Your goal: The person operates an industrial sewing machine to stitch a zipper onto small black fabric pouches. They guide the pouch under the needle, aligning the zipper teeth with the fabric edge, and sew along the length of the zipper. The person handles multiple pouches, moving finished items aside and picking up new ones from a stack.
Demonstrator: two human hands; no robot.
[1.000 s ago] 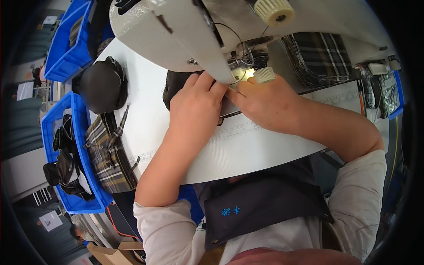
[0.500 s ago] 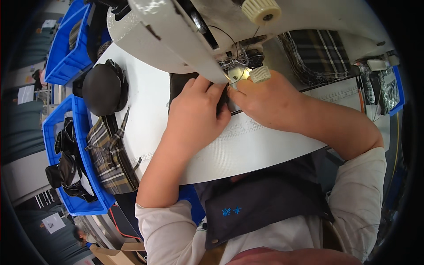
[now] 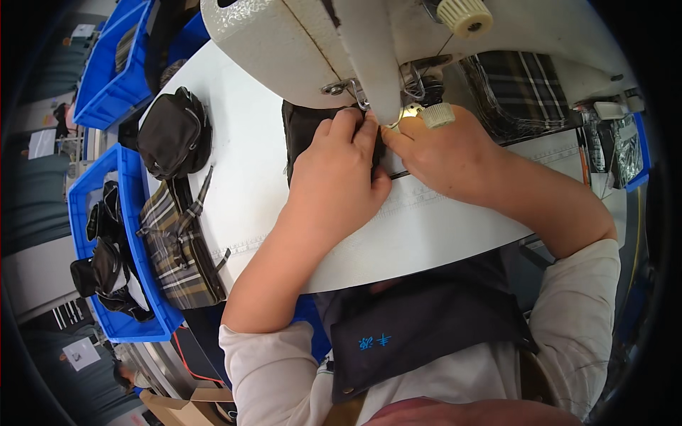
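A piece of black fabric (image 3: 302, 131) lies under the head of a white sewing machine (image 3: 284, 50). My left hand (image 3: 334, 177) is closed on it, with fingertips bunched just left of the needle area and the thumb bent in below. From the other side, my right hand (image 3: 451, 153) pinches the fabric's edge close to the lit presser foot area. Both sets of fingertips nearly meet there. The machine head partly covers the fingertips and hides the needle. Beside my right fingers sits a ridged cream knob (image 3: 436, 115).
A round black pouch (image 3: 170, 135) rests left on the white table (image 3: 241, 163), above a plaid fabric piece (image 3: 177, 248). Blue bins (image 3: 145, 284) stand along the left edge, one holding black pouches. Stacked plaid panels (image 3: 518, 92) lie right of the machine. A ruler strip crosses the table.
My left hand and the black fabric have shifted slightly right. The view has moved a little, so the machine head appears farther right. The pouch at left looks turned differently, its zip side more visible.
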